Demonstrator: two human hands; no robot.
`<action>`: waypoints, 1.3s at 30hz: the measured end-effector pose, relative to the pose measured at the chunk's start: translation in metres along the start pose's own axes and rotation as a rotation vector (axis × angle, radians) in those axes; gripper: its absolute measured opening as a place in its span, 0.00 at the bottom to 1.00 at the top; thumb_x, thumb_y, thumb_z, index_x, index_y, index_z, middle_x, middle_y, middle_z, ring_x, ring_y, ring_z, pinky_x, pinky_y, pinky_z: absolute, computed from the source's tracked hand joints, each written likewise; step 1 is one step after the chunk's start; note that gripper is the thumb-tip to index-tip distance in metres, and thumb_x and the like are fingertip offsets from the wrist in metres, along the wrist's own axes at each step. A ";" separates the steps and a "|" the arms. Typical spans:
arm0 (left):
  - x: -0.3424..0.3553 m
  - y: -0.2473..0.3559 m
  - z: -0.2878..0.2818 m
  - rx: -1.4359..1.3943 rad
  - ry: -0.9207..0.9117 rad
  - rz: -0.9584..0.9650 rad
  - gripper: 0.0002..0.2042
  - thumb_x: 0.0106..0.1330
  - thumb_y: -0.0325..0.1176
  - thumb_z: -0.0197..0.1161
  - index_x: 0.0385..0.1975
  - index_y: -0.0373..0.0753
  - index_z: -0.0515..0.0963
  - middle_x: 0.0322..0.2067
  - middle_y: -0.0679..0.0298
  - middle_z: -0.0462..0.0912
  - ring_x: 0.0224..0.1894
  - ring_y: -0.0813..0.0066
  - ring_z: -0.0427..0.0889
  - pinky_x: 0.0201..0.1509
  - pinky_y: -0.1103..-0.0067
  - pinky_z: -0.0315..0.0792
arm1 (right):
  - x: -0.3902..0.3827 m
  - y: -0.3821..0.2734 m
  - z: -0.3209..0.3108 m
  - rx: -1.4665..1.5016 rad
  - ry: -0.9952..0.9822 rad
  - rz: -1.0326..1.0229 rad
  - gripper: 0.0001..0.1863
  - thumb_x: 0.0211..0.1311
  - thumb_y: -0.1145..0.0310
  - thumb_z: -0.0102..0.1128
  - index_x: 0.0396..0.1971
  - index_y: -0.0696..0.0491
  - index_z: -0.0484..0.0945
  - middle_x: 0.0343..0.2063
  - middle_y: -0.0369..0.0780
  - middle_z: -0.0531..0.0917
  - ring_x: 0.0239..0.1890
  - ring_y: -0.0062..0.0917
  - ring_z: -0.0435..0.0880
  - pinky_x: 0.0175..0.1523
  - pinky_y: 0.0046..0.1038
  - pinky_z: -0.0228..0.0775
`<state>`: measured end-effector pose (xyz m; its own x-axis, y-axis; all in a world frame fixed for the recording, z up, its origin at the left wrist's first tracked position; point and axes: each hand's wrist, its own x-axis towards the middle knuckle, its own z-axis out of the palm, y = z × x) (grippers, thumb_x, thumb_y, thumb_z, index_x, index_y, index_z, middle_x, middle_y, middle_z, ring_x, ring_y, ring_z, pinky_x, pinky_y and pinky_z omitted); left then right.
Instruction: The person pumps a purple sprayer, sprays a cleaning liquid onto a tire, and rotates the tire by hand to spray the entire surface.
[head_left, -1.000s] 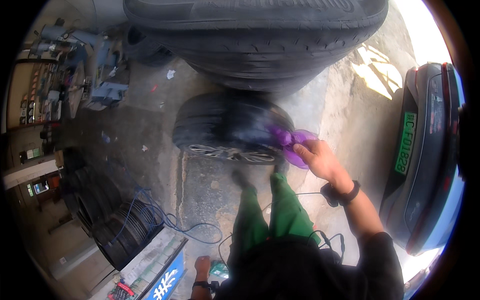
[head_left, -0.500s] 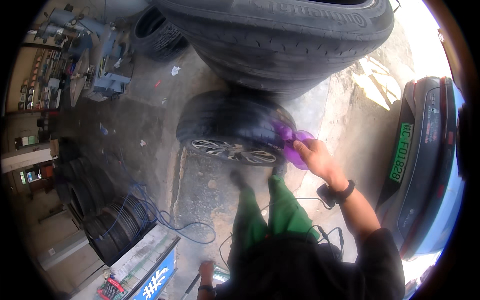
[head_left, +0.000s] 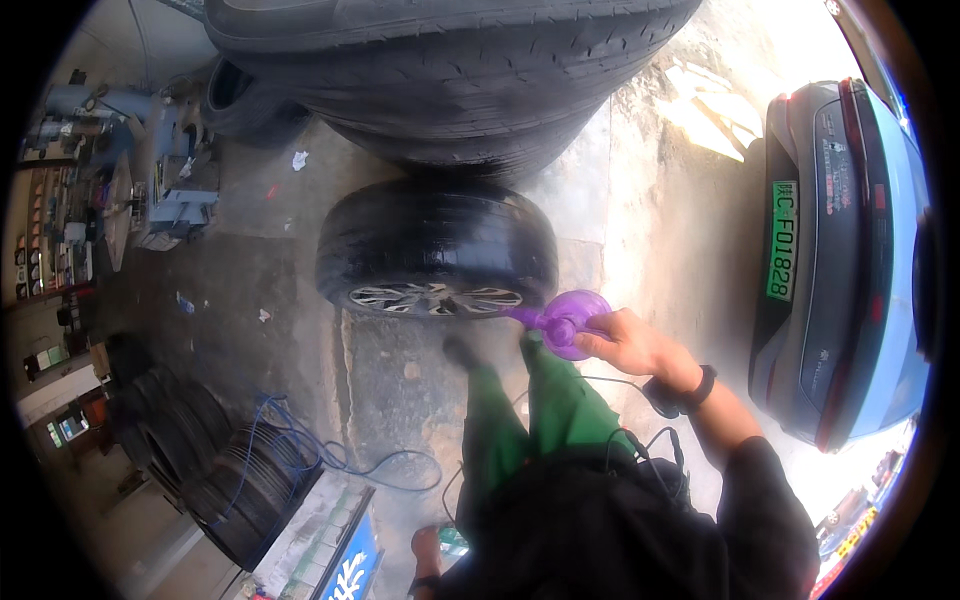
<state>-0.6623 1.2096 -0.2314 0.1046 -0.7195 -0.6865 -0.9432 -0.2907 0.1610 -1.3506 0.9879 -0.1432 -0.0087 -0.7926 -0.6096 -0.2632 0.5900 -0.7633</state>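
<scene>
My right hand (head_left: pixel 632 345) is closed on the top of a round, translucent purple spray bottle (head_left: pixel 580 312). Its narrow head points left, toward the lower right edge of the wheel's rim. The wheel stands upright on its tread in front of my feet, with a black tire (head_left: pixel 440 235) that looks wet and shiny and a silver spoked rim (head_left: pixel 435 298). Low in the view, my left hand (head_left: pixel 427 550) hangs beside my body, next to something pale green. Its fingers are too small and partly hidden to read.
A tall stack of tires (head_left: pixel 450 90) stands right behind the wheel. Blue hose (head_left: pixel 330 455) lies on the floor at left near more tires (head_left: pixel 245 490) and a sign-fronted box (head_left: pixel 350 560). A car (head_left: pixel 830 270) is at right; a machine (head_left: pixel 180 190) stands far left.
My right hand has brought the spray bottle lower and turned it, so its head now sits by the rim rather than the tread. The whole view has shifted.
</scene>
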 end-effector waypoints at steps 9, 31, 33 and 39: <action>0.044 -0.039 -0.013 0.174 -0.081 -0.016 0.15 0.65 0.40 0.60 0.39 0.37 0.89 0.39 0.49 0.89 0.44 0.51 0.86 0.53 0.66 0.77 | -0.051 0.081 0.009 -0.211 0.081 0.125 0.34 0.71 0.39 0.57 0.29 0.62 0.82 0.20 0.54 0.80 0.26 0.49 0.81 0.35 0.46 0.70; 0.058 0.027 -0.074 -0.008 -0.159 -0.075 0.14 0.64 0.33 0.63 0.42 0.32 0.88 0.39 0.56 0.90 0.44 0.65 0.86 0.52 0.71 0.76 | -0.081 0.129 0.009 0.009 0.157 0.166 0.34 0.72 0.39 0.57 0.29 0.62 0.80 0.20 0.53 0.79 0.26 0.43 0.81 0.35 0.43 0.70; 0.057 0.033 -0.077 0.002 -0.146 -0.160 0.14 0.64 0.34 0.63 0.43 0.31 0.87 0.39 0.57 0.89 0.43 0.66 0.85 0.51 0.71 0.76 | -0.080 0.133 0.008 0.005 0.149 0.176 0.35 0.72 0.38 0.57 0.30 0.62 0.80 0.21 0.53 0.80 0.26 0.44 0.81 0.36 0.44 0.70; 0.055 0.054 -0.090 -0.023 -0.215 -0.155 0.15 0.64 0.34 0.63 0.43 0.31 0.87 0.38 0.57 0.88 0.43 0.66 0.84 0.51 0.71 0.75 | -0.080 0.147 0.011 0.007 0.157 0.197 0.36 0.72 0.37 0.56 0.31 0.62 0.81 0.22 0.53 0.81 0.28 0.45 0.83 0.37 0.44 0.72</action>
<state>-0.6791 1.0976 -0.1967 0.1756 -0.5156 -0.8386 -0.9133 -0.4034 0.0567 -1.3777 1.1396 -0.2092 -0.2093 -0.6761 -0.7064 -0.2348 0.7360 -0.6349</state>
